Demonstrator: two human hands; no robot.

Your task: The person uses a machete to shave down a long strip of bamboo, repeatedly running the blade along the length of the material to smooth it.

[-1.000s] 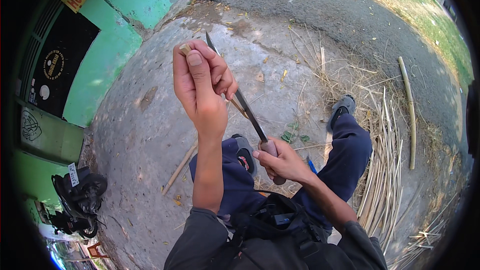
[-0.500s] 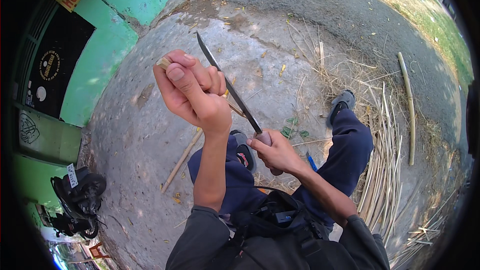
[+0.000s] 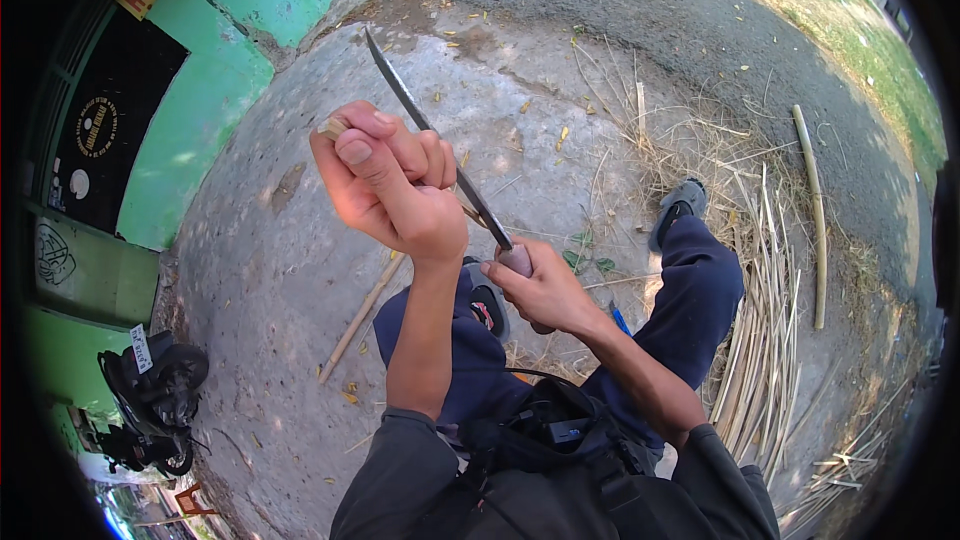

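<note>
Holding a pale strip clenched inside the left hand, mostly hidden, apparently slanted back toward the right hand, with that one closed around a knife, pointing past the left hand.

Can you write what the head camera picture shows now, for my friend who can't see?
A person's right hand grips a long knife by its handle, while the left hand clutches a thin pale piece. Long pale strips lie piled on grey ground at the right.
</note>
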